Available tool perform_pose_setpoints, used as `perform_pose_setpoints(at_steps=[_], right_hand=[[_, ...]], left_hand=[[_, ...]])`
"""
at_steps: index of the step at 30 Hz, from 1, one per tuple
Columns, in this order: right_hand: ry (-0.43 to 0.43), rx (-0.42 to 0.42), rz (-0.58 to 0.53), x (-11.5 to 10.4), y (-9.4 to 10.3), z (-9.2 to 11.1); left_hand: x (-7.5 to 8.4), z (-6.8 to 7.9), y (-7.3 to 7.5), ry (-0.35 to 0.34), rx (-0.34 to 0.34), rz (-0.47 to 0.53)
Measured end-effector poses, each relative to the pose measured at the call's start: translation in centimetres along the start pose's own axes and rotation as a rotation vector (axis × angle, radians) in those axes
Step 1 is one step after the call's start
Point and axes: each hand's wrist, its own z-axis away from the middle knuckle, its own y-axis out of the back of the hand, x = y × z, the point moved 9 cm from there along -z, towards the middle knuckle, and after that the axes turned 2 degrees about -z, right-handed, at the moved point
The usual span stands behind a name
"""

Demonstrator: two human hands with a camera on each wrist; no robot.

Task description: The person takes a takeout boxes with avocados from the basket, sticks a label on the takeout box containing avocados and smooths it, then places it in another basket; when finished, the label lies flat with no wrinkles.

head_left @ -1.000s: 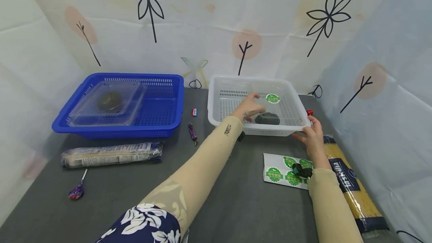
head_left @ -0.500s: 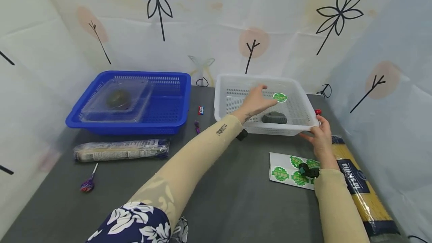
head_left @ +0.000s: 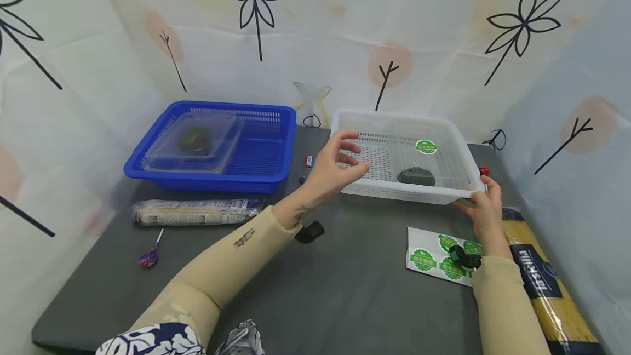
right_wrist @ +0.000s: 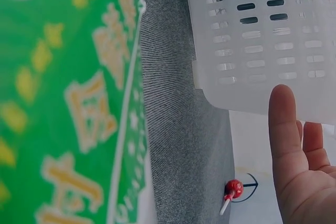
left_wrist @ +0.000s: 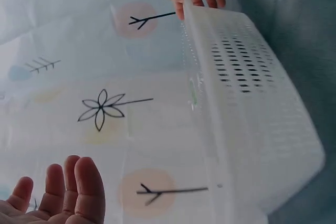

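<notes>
My right hand (head_left: 485, 207) grips the front right corner of a white perforated plastic basket (head_left: 394, 193), with the thumb (right_wrist: 283, 114) against its side wall in the right wrist view. Inside that basket is a clear plastic box with a round green and white sticker (head_left: 426, 147) on it and a dark grey-green lump (head_left: 416, 176) showing through. My left hand (head_left: 332, 166) is held up at the basket's left end, fingers loosely bent and holding nothing. In the left wrist view its fingers (left_wrist: 86, 187) appear apart from the basket's wall.
A blue basket (head_left: 217, 184) at left holds a clear box (head_left: 194, 164) with a dark round item. Before it lie a long wrapped packet (head_left: 197, 212) and a lollipop (head_left: 149, 257). Nearby are a small candy (head_left: 308, 161), sticker sheet (head_left: 423, 259), spaghetti pack (head_left: 542, 289) and red lollipop (right_wrist: 234, 188).
My left hand has come away from over the clear box, moving left and towards me. The right hand stays at the basket's corner. The head view has turned slightly left.
</notes>
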Motion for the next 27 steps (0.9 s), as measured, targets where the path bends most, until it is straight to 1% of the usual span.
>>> perform_pose_setpoints(at_steps=[2, 5, 9, 12, 15, 17, 21, 22, 24, 27], right_hand=[[-0.010, 0.008, 0.000, 0.0, 0.2, 0.2], [-0.013, 0.027, 0.005, -0.1, 0.6, 0.4], [-0.011, 0.068, 0.027, -0.4, 1.4, 0.8], [-0.014, 0.089, 0.034, -0.5, 1.9, 1.0], [-0.021, 0.094, 0.033, -0.6, 2.2, 1.2], [-0.021, 0.097, 0.030, -0.7, 2.4, 1.3], [-0.022, 0.102, 0.021, -0.7, 2.4, 1.6], [-0.022, 0.101, 0.024, -0.7, 2.4, 1.6], [-0.023, 0.099, 0.022, -0.6, 2.4, 1.6], [-0.028, 0.100, 0.025, -0.4, 2.3, 1.4]], left_hand=[[-1.3, 2.1, 1.5, -0.031, 0.025, 0.003], [-3.1, 5.5, 4.2, -0.029, 0.071, -0.007], [-6.1, 9.5, 8.6, 0.030, 0.180, -0.038], [-8.2, 11.8, 12.5, 0.089, 0.287, -0.058], [-9.9, 13.4, 16.5, 0.158, 0.408, -0.085], [-10.8, 14.3, 19.1, 0.209, 0.499, -0.083], [-13.2, 15.7, 23.4, 0.325, 0.646, -0.139], [-13.9, 16.0, 24.4, 0.347, 0.671, -0.155], [-15.8, 16.6, 26.5, 0.383, 0.724, -0.193], [-18.9, 17.4, 29.5, 0.406, 0.820, -0.218]])
